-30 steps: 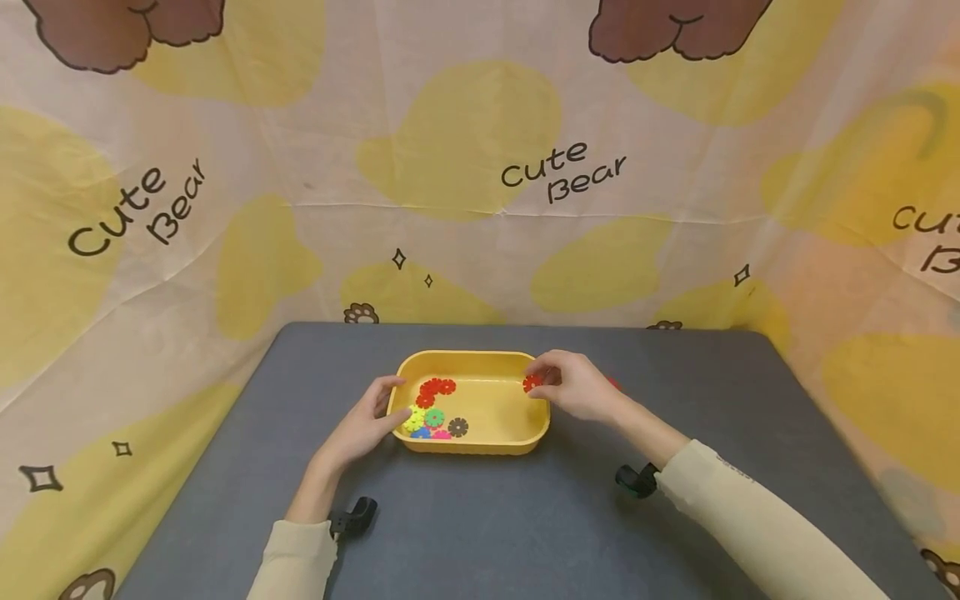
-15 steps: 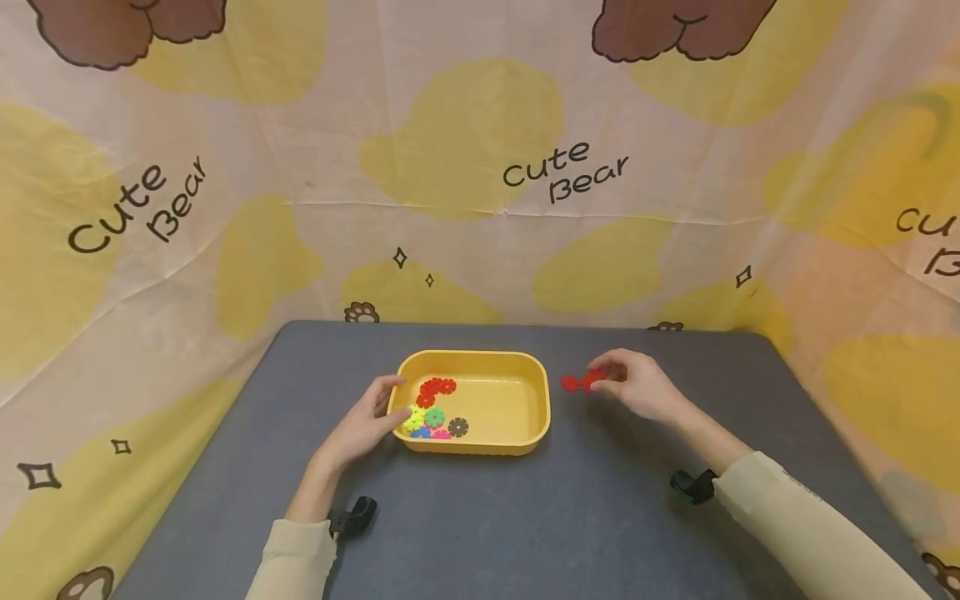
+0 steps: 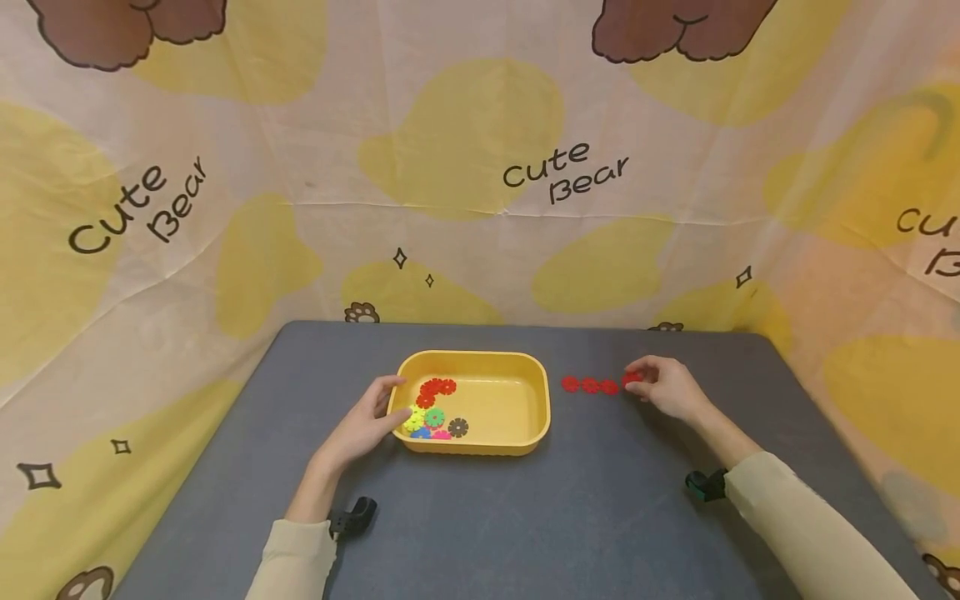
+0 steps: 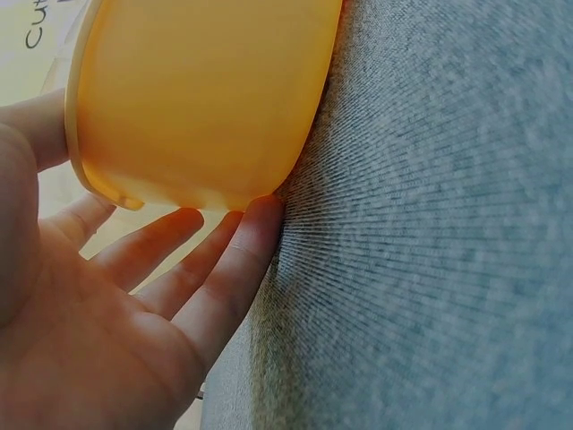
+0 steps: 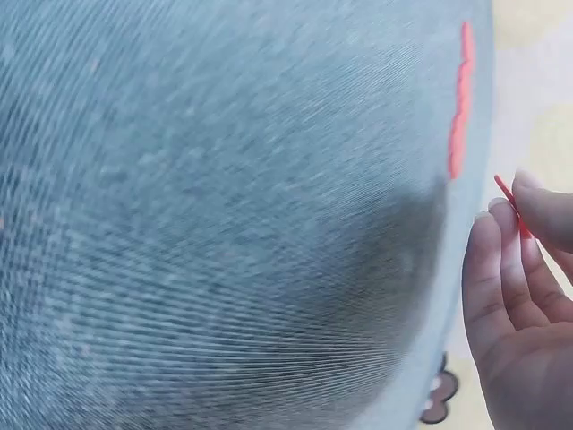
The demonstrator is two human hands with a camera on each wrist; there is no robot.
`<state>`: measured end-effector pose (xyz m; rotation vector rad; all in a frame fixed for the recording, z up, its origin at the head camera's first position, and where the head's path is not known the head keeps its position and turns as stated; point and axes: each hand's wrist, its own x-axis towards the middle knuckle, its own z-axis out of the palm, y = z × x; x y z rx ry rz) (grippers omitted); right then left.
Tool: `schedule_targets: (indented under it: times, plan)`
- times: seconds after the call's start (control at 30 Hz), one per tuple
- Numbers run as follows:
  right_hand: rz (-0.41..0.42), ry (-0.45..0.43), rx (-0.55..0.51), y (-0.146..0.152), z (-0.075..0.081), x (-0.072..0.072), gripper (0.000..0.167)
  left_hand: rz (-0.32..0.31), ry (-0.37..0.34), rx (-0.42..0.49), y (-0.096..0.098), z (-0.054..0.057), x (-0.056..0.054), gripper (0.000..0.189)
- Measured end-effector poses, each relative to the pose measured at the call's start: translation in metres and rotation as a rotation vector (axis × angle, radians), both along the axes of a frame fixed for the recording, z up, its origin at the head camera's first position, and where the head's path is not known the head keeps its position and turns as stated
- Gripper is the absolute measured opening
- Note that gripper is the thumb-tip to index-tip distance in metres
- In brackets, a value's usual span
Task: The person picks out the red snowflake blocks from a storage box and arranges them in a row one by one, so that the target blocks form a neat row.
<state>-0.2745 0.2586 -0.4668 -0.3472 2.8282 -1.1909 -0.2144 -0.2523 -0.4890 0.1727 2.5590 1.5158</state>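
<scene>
At the left end of a yellow plastic tray [image 3: 487, 450], my left hand [image 3: 363, 425] grips the wall, thumb over the rim and fingertips against the outside, as the left wrist view of the hand [image 4: 152, 296] shows. Between thumb and fingers, my right hand [image 3: 671, 390] pinches a red snowflake disc [image 5: 503, 190], seen edge-on in the right wrist view and apart from the table. Just left of that hand, a row of 3 red snowflake discs [image 3: 590, 386] lies on the table.
Inside the tray's left half lie several red discs [image 3: 426, 401], a green disc [image 3: 434, 417], yellow ones [image 3: 414, 422], a blue one [image 3: 422, 433], a pink one [image 3: 441, 434] and a dark one [image 3: 458, 427]. A patterned cloth [image 3: 465, 167] hangs behind the grey table [image 3: 480, 517].
My right hand has moved from over the tray's right end to the right, with a red disc, to the right end of the row, which is now uncovered. My left hand stays put.
</scene>
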Motion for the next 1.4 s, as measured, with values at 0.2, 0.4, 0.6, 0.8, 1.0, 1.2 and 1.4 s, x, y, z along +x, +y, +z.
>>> schedule_targets:
  times: [0.2,0.4,0.6,0.8,1.0,1.2,1.4]
  plan:
    - [-0.021,-0.021,0.060,0.005,-0.012,-0.003,0.027,-0.010,0.001,0.010,0.001,0.000,0.002,0.062]
    - [-0.008,-0.001,0.102,0.004,-0.017,-0.005,0.025,-0.007,-0.007,0.006,0.002,0.001,0.004,0.062]
    - [0.050,0.098,0.185,0.003,-0.017,-0.007,0.021,-0.009,-0.006,0.014,0.003,0.001,0.005,0.062]
    - [0.072,0.108,0.197,0.001,-0.011,-0.008,0.018,-0.014,-0.003,0.025,0.002,0.000,0.004,0.062]
    - [0.059,0.097,0.160,-0.010,0.009,-0.003,0.020,-0.010,0.003,0.025,-0.001,-0.001,0.003,0.062]
    - [0.055,0.123,0.079,-0.031,0.031,0.008,0.021,-0.011,-0.002,0.029,-0.001,0.001,0.004,0.063]
    - [0.067,0.162,0.008,-0.058,0.048,0.017,0.020,-0.009,-0.005,0.030,-0.001,0.003,0.004,0.063]
